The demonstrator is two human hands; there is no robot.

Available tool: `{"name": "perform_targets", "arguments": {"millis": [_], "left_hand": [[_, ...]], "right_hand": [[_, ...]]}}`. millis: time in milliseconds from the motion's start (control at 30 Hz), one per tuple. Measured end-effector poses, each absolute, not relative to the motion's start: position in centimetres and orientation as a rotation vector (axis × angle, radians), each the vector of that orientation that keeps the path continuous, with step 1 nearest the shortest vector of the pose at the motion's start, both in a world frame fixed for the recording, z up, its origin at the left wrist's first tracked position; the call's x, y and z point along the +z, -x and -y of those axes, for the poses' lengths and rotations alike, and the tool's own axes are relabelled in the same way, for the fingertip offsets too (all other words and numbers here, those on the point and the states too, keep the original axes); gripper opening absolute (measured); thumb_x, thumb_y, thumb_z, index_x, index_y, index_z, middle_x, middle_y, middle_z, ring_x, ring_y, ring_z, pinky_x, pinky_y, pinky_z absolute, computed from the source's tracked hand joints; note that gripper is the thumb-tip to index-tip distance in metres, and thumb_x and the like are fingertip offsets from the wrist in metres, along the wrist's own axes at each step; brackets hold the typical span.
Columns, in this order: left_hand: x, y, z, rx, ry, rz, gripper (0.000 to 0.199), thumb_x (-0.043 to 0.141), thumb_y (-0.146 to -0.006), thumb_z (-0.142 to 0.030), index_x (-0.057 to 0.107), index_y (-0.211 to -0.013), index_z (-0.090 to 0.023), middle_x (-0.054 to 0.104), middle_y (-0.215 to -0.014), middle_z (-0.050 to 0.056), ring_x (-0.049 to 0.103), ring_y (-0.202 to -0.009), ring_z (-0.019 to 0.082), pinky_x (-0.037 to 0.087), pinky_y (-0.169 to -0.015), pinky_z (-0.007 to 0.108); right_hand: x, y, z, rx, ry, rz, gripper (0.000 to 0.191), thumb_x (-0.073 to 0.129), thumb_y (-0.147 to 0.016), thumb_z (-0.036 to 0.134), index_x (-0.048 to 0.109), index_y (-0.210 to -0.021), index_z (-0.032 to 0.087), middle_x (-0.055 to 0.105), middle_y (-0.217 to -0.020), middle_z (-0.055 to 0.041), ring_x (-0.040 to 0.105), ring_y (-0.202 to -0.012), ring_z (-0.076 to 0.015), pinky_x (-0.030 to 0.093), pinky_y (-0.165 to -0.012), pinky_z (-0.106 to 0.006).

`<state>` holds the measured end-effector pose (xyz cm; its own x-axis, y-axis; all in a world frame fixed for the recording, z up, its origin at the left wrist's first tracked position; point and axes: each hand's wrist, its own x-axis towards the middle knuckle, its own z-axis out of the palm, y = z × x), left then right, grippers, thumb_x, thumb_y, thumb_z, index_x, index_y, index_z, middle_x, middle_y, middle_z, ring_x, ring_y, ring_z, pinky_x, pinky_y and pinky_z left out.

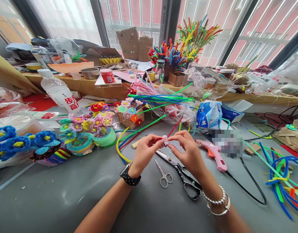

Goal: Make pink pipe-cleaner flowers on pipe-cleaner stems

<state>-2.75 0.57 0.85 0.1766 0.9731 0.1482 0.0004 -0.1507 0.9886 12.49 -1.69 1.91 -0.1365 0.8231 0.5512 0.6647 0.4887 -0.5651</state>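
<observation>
My left hand point(147, 152) and my right hand point(186, 150) meet over the middle of the grey table. Between their fingertips is a small pale pink pipe-cleaner flower point(165, 140). A glittery dark red pipe cleaner point(175, 127) sticks up from it, away from me. Both hands pinch the flower, thumb against fingers. Below them lie large black-handled scissors point(180, 171), partly under my right hand, and small silver scissors point(163, 174). A pink glue gun point(213, 152) rests just right of my right hand.
Pipe-cleaner flower pots point(104, 136) and a woven basket of flowers point(130, 118) stand at left, near a tilted water bottle point(60, 92). Green and blue pipe cleaners point(160, 98) lie on plastic bags behind. Loose pipe cleaners point(280, 181) and the glue gun's black cord point(250, 191) are at right.
</observation>
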Motion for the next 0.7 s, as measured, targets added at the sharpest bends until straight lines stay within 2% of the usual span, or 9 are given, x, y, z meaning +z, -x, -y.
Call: {"name": "perform_targets", "arguments": {"millis": [67,233,367,433,533,700], "left_hand": [[0.8,2.7,-0.5,1.186,-1.437,-1.009,0.021,0.059,-0.070,-0.031,0.060,-0.076,-0.012,0.063,-0.071,0.005,0.059,-0.066,0.014,0.048,-0.062,0.024],[0.7,2.5,-0.1,1.258,-1.688,-1.058,0.018,0.054,-0.074,-0.030,0.060,-0.078,-0.013,0.061,-0.072,0.004,0.059,-0.065,0.013,0.048,-0.060,0.024],[0.6,2.6,0.1,1.363,-2.122,-1.174,0.013,0.051,-0.078,-0.022,0.061,-0.079,-0.015,0.058,-0.070,0.003,0.055,-0.066,0.012,0.046,-0.061,0.023],[0.4,2.6,0.2,1.422,-2.303,-1.188,0.012,0.049,-0.078,-0.016,0.060,-0.081,-0.014,0.058,-0.070,0.003,0.054,-0.066,0.012,0.045,-0.062,0.024],[0.1,2.6,0.3,1.498,-2.490,-1.184,0.014,0.047,-0.078,-0.011,0.059,-0.086,-0.014,0.059,-0.071,0.004,0.055,-0.067,0.012,0.045,-0.063,0.023],[-0.3,2.6,0.4,1.582,-2.686,-1.052,0.020,0.048,-0.077,-0.007,0.057,-0.092,-0.014,0.062,-0.080,0.006,0.057,-0.078,0.013,0.046,-0.073,0.023]], "right_hand": [[1.6,-12.4,1.8,-0.017,1.202,1.970,0.013,0.051,-0.078,0.017,0.060,-0.088,0.018,0.053,-0.082,-0.0056,0.049,-0.076,-0.0163,0.041,-0.066,-0.028],[0.3,-12.3,1.7,-0.571,1.110,2.043,0.016,0.050,-0.079,0.012,0.058,-0.091,0.017,0.056,-0.078,-0.0064,0.047,-0.067,-0.0159,0.040,-0.062,-0.027],[-0.8,-12.0,1.4,-0.576,1.098,2.030,0.013,0.049,-0.079,0.012,0.056,-0.089,0.016,0.057,-0.078,-0.0068,0.046,-0.067,-0.0160,0.040,-0.061,-0.027],[-1.0,-11.5,1.4,-0.420,1.139,1.969,0.011,0.047,-0.080,0.014,0.055,-0.086,0.016,0.055,-0.077,-0.0070,0.046,-0.070,-0.0165,0.039,-0.063,-0.028],[-0.6,-10.5,1.6,0.024,1.241,1.760,0.009,0.045,-0.080,0.019,0.053,-0.078,0.016,0.051,-0.076,-0.0054,0.046,-0.072,-0.0162,0.038,-0.065,-0.029],[0.7,-9.9,1.8,1.246,1.275,1.158,0.019,0.047,-0.073,0.032,0.045,-0.062,0.017,0.037,-0.058,0.0028,0.034,-0.050,-0.0096,0.029,-0.046,-0.023]]}}
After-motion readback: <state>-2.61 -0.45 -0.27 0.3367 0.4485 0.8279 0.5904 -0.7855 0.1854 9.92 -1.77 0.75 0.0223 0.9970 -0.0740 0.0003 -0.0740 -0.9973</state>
